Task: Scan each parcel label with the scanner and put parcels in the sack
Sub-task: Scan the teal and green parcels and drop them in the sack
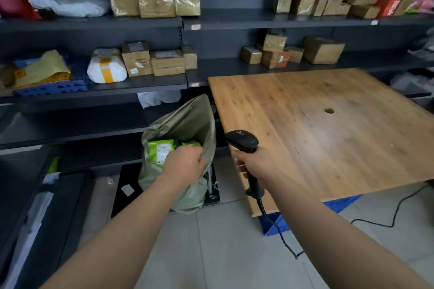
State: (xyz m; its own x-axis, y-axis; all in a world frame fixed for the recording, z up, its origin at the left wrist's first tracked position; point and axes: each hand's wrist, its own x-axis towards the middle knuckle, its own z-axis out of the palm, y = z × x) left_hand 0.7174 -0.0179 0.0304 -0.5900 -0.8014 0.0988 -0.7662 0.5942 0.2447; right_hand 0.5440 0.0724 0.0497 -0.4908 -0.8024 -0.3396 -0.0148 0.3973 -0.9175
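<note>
Grips the scanner [242, 139] in the right hand [254, 166], fingers wrapped fully round the handle, the head poking up and forward above the fist. Trails the cable [272, 223] from the butt just below that fist, down to the floor and away to the right.

Reaches with the left hand [185, 163], just left of the scanner grip, into the mouth of the sack [183, 124], fingers curled downward. Cannot tell whether pinching the green parcel [162, 148], the sack's rim or nothing at all. Shows that parcel inside the sack, label up, directly beneath and ahead of the left fingers, sitting high near the opening.

Could drag the soft rim down or topple the leaning sack if the curled fingers snag the fabric on the way out. Could leave the parcel perched too high, ready to slide back over the edge. Could hook the slack cable on the near corner of the table [328, 148], just right of the scanner fist, or underfoot, and jerk the scanner loose.

Farther out, beyond both hands, on the shelves [141, 87]: more boxes [166, 62], with the risk of bagging one without a scan.
</note>
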